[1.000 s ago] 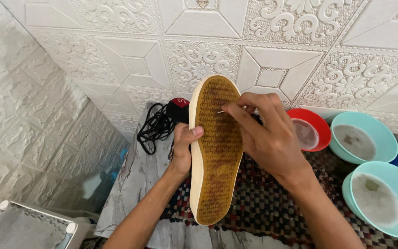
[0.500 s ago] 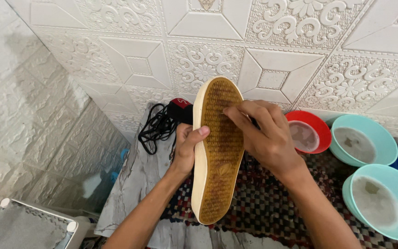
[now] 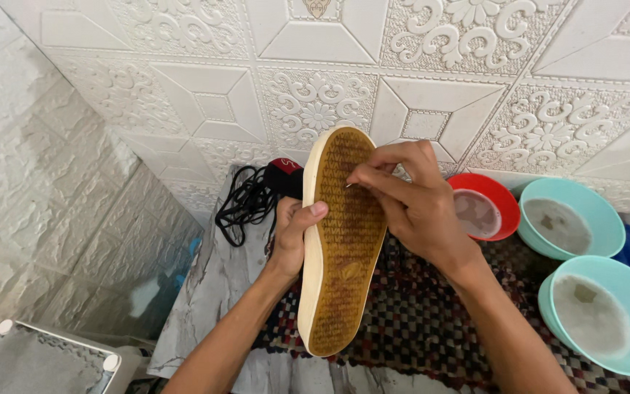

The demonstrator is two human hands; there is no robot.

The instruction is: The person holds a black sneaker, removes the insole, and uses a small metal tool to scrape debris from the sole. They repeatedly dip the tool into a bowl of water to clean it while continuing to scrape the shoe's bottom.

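Shoe (image 3: 340, 248), sole up, stands upright above a checkered mat (image 3: 417, 328), left hand (image 3: 293, 233) wrapped around its edge. Right hand (image 3: 413, 208) has slid slightly toward the toe, fingertips pinching a thin pin into the tread. Bowls (image 3: 592, 314) sit right.

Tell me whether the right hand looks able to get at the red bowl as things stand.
Probably yes. The right hand works at the shoe sole, and the red bowl stands just beside its wrist with nothing between them. It would first have to let go of the small pin-like thing pinched in its fingertips.
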